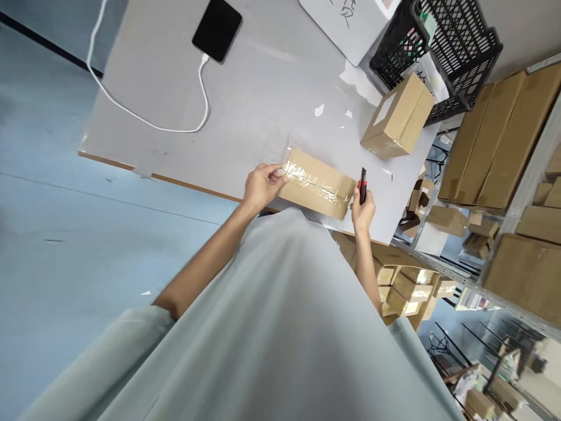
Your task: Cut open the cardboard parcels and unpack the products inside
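A long cardboard box [322,182], with clear tape along its top seam, lies near the front edge of the table. At its left end, my left hand [263,186] is closed, thumb and fingers pinching the taped corner. My right hand [363,211] is beside the box's right end, wrapped round a red and black utility knife [362,186] that points away from me. Whether the right fingers also touch the box I cannot tell. A second taped cardboard box [398,120] stands further back on the right.
A black plastic crate [456,58] and a white box [350,23] stand at the back right. A black device [217,29] with a white cable [149,121] lies at the back left. Paper scraps [319,110] dot the table [263,99]. Shelves with cartons [495,140] line the right.
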Motion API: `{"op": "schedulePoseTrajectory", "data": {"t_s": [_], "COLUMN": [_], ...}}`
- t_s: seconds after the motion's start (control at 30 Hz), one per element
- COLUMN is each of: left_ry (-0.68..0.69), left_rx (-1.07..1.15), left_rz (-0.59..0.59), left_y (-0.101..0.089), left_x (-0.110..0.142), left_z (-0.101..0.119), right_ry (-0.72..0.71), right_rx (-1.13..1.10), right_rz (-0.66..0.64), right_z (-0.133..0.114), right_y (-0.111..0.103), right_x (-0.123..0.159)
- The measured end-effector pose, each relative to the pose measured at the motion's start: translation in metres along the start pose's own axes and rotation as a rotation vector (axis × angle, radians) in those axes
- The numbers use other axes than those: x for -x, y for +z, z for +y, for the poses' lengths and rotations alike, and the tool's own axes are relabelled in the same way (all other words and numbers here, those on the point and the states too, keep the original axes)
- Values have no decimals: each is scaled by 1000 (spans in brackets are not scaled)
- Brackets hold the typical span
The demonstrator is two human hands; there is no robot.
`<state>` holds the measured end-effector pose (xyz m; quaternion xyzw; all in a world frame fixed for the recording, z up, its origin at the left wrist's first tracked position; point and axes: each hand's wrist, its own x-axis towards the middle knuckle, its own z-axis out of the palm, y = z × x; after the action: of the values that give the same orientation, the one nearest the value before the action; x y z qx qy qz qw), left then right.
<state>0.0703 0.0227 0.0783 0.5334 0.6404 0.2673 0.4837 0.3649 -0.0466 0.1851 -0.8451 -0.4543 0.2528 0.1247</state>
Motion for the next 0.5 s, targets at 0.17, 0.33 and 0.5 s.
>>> {"op": "schedulePoseTrajectory", "data": {"t_s": [0.17,0.33,0.5], "left_ry": [16,31,45], "left_rx": [50,72,89], "left_rz": [-25,-85,-134], "left_y": [-4,-10,-14], "left_x": [4,4,1], "left_z": [-6,-5,-3], "right_ry": [-372,-473,-459], "right_rx": [253,575,722], "right_rz": [-313,-552,-589], "right_z": [-72,-126,-148], "right_y": [5,18,16], "right_x": [10,9,7]}}
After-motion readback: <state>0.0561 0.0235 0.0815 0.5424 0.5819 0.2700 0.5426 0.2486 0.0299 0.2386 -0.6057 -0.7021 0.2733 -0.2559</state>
